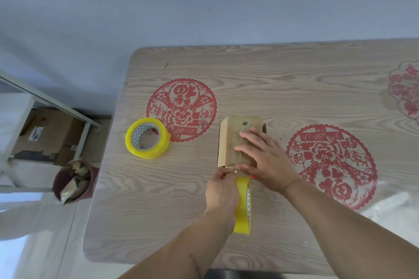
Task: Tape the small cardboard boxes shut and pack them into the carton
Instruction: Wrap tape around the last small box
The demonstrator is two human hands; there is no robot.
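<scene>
A small cardboard box (pixel 231 140) lies on the wooden table (pixel 294 88), its top flaps folded down. My right hand (pixel 265 161) presses flat on the box's top, fingers spread. Just in front of the box's near edge, my left hand (pixel 221 190) grips a yellow tape roll (pixel 243 206) held on edge, fingers at the tape's end by the box. A second, wider yellow tape roll (pixel 148 138) lies flat on the table to the left. A larger cardboard carton (pixel 47 136) sits on the floor at the left under a metal frame.
Red paper-cut decorations (pixel 181 108) lie under the table's clear cover. A dark red bin (pixel 74 181) with scraps stands on the floor by the table's left edge, beside a metal frame (pixel 84 138). A wall runs behind the table.
</scene>
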